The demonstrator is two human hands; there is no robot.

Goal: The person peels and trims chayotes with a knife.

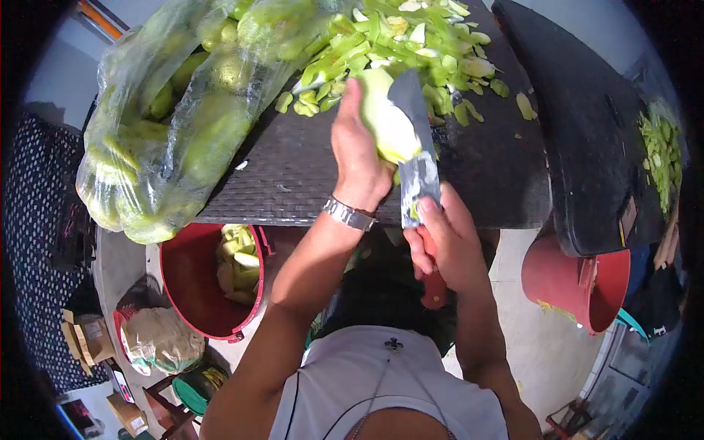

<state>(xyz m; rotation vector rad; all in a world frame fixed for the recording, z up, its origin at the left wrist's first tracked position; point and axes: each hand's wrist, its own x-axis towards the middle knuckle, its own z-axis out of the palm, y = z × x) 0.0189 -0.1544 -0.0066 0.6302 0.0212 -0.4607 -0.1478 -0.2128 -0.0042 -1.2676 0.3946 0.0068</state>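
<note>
My left hand (357, 150), with a metal watch (349, 213) at the wrist, is closed around a peeled pale green fruit (381, 114). Its exact kind is not clear. My right hand (449, 238) grips the red handle of a broad kitchen knife (419, 132). The blade points away from me and lies against the fruit's right side, with wet pale residue on its lower part. Beyond both hands, a heap of green peelings (418, 48) covers the far part of the dark woven tabletop (293, 187).
A clear plastic bag (176, 139) of green fruit fills the table's left side. Below stands a red bucket (192, 282) holding peeled pieces (239, 260). At right are a black chair-like panel (587, 132), another red bucket (546, 279) and more green scraps (660, 150).
</note>
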